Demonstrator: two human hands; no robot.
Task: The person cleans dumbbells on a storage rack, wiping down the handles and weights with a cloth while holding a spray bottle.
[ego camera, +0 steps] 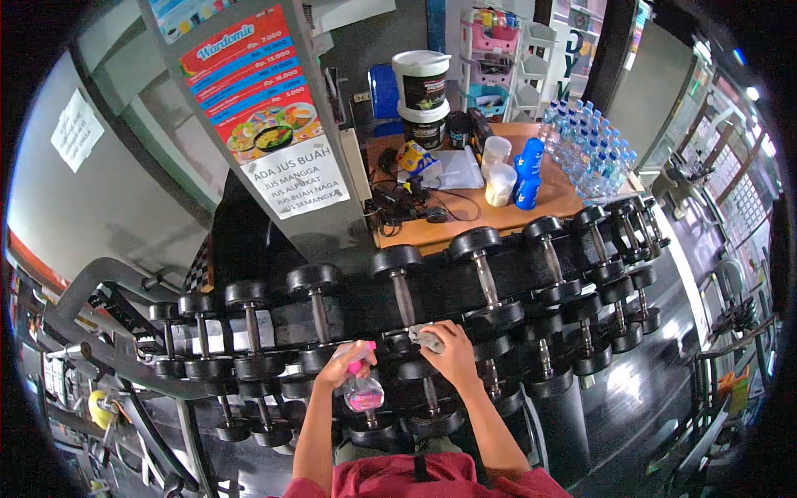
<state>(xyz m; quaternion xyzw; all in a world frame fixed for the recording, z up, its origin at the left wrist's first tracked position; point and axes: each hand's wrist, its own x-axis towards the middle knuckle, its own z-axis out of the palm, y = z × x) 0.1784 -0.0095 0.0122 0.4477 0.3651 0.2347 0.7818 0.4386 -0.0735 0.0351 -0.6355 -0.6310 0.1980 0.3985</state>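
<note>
My left hand (pixel 341 366) grips a clear spray bottle (pixel 363 393) by its neck, below the pink trigger head. A folded grey cloth (pixel 427 338) is pinched in my right hand (pixel 451 352). That cloth is at the near head of a black dumbbell (pixel 398 261) with a metal handle, lying on the upper tier of a dumbbell rack; whether it touches the head I cannot tell. To the left on the same tier lies another dumbbell (pixel 319 317), and to the right one more (pixel 487 280). Under my hands, a lower-tier dumbbell (pixel 431 396) is partly covered.
Behind the rack stands a wooden table (pixel 461 218) with white jars (pixel 500 184), blue bottles (pixel 528 174), cables and many water bottles (pixel 588 149). A pillar with a printed menu (pixel 252 81) rises at left. Gym machines (pixel 149 429) flank the rack.
</note>
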